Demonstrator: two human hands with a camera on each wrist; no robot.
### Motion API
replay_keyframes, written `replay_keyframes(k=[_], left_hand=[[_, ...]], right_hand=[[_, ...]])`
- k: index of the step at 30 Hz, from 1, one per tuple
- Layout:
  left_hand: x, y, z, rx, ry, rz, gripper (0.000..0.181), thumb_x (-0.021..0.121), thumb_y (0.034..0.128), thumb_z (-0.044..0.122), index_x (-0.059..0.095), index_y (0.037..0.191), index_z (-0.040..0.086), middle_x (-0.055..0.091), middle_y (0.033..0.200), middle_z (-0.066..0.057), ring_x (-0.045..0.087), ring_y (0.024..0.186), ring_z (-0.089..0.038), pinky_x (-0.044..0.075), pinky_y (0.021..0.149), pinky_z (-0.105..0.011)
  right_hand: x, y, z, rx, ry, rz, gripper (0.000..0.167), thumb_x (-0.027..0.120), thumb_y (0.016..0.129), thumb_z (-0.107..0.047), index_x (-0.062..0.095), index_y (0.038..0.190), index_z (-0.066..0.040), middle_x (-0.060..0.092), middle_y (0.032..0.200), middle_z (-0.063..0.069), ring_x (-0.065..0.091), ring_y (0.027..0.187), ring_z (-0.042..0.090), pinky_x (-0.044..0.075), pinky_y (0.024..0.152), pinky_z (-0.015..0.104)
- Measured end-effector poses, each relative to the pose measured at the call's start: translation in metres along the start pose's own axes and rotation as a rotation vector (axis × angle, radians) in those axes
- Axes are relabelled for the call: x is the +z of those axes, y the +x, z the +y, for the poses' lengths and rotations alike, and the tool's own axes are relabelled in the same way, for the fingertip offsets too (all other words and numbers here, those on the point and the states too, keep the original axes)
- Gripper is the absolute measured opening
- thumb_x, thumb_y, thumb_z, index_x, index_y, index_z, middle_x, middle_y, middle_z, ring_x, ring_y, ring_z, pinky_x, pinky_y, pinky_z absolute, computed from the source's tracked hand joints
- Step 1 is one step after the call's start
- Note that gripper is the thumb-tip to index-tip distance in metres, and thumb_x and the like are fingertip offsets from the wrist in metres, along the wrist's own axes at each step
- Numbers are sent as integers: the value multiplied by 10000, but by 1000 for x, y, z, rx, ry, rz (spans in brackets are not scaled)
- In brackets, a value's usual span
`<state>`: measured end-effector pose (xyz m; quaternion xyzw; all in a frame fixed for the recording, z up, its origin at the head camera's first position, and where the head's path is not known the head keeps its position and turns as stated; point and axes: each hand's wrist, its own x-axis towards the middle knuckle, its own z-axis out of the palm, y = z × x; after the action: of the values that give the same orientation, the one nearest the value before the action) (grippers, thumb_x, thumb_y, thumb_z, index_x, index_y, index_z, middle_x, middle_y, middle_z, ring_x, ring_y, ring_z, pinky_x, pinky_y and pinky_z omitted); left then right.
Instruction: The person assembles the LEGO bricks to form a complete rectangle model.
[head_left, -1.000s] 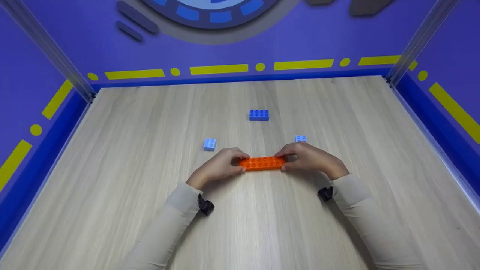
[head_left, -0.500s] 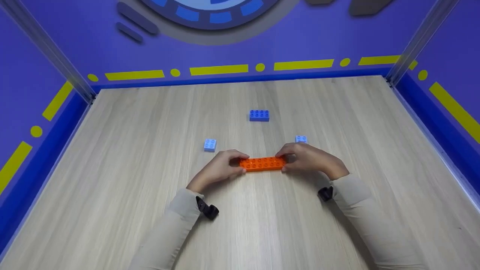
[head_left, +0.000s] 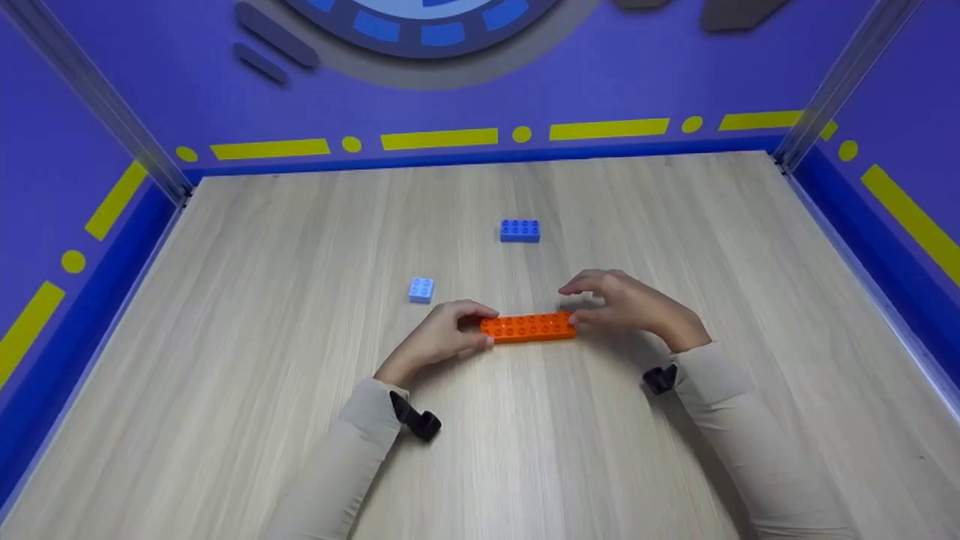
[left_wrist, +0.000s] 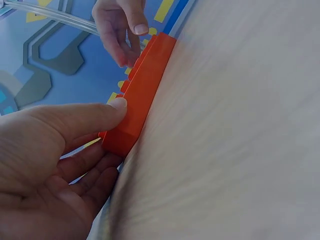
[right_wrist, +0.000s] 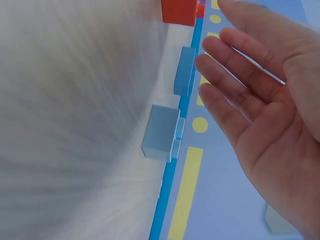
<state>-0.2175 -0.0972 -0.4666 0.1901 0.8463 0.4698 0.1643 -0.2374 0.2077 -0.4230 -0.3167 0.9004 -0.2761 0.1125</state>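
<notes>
R fingers (right_wrist: 227, 80) lifted, spread, L fingers (left_wrist: 82, 161) pinching orange brick (head_left: 528, 328), walled tbl (head_left: 525, 450), prob. wood

Even light, soft shadow beside the right sleeve (head_left: 757, 442), tabletop (left_wrist: 230, 130) blurred in both wrist views

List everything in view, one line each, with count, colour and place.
Table: 1, pale wood-look, under all the bricks.
Long brick: 1, orange, near the table's middle, studs up.
Medium brick: 1, blue, farthest back.
Small bricks: 2, light blue, one left of centre, one showing clearly only in the right wrist view.
Wall panels: 3, blue-purple with yellow print, back and sides.
Metal posts: 2, grey, back corners.
Wrist devices: 2, black, one per wrist.
Sleeves: 2, beige, both forearms.
Left hand: 1, bare, pinching the long brick's left end.
Right hand: 1, bare, by its right end.
</notes>
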Motion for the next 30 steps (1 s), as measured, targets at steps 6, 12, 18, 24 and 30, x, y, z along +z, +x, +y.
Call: replay_keyframes(k=[6,12,18,24,30], left_hand=[[0,0,-1,2,-23,2,401,737,821,144,658,1213,127,621,1264,-57,517,1231,-229,341,1107,-412],[0,0,-3,-2,-35,2,409,743,816,151,656,1216,138,623,1262,-47,518,1229,-221,336,1109,-400],[0,0,-4,17,-46,6,408,745,815,148,658,1213,128,627,1260,-59,521,1228,-228,330,1113,-403],[1,1,-4,14,-62,13,405,740,818,133,659,1215,116,623,1267,-72,511,1247,-238,322,1121,-411],[2,2,-5,0,-73,16,404,739,824,146,657,1219,121,622,1271,-71,510,1247,-237,323,1120,-412]], right_hand=[[-8,-1,5,31,-14,50,383,696,875,-146,631,1231,-22,615,1261,137,552,1188,330,448,1007,488],[-15,-3,14,81,-54,73,414,690,872,-117,608,1266,-24,579,1303,158,518,1215,340,419,1034,504],[-18,-5,24,180,-56,54,460,690,870,-114,578,1306,-19,532,1347,189,482,1251,362,394,1053,519],[-19,-6,30,256,-63,51,482,701,861,-133,573,1313,-21,521,1354,194,454,1267,374,361,1071,541],[-20,-7,36,248,-78,62,500,716,849,-128,567,1305,13,529,1341,221,460,1259,393,361,1066,544]])
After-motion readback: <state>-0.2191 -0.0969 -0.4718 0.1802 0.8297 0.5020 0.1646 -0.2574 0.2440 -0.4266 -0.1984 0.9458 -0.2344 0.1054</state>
